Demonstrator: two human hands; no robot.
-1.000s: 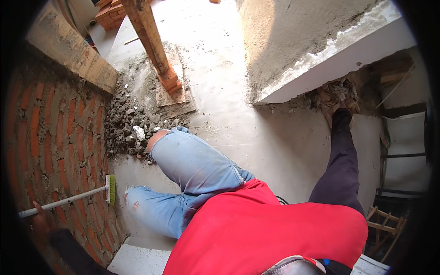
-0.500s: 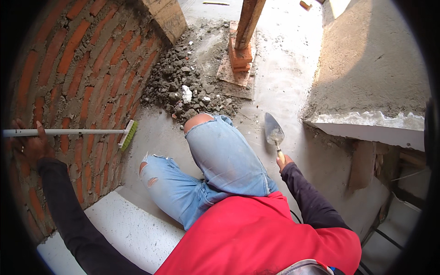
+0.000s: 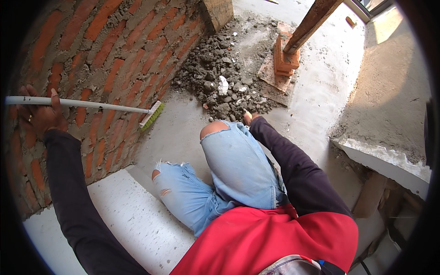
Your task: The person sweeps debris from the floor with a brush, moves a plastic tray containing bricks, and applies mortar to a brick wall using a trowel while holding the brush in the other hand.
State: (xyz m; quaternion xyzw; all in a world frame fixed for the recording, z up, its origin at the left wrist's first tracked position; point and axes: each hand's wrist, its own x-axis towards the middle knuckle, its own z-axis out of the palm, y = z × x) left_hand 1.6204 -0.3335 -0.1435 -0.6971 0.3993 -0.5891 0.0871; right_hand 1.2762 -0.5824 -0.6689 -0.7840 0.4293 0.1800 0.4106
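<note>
On the left, my left hand (image 3: 45,114) is closed around the pale pole of a long-handled brush (image 3: 91,104), its thumb over the pole and its fingers against the brick wall (image 3: 107,73). The green-bristled brush head (image 3: 152,115) rests near the foot of the wall. My right hand (image 3: 249,118) reaches past my knee to the edge of the grey rubble heap (image 3: 215,68). It is closed on the trowel's handle, of which only a pale bit shows. The trowel's blade cannot be made out against the rubble.
A wooden post (image 3: 311,25) stands on stacked red bricks (image 3: 285,57) beyond the heap. At right is a raised concrete slab (image 3: 385,91) with a rough white edge. A white speckled panel (image 3: 137,215) lies by the wall, left of my legs.
My right hand has swung left and forward from the bare floor to the rubble, and the trowel's blade has gone from sight. The view has turned; my left hand stays on the brush pole.
</note>
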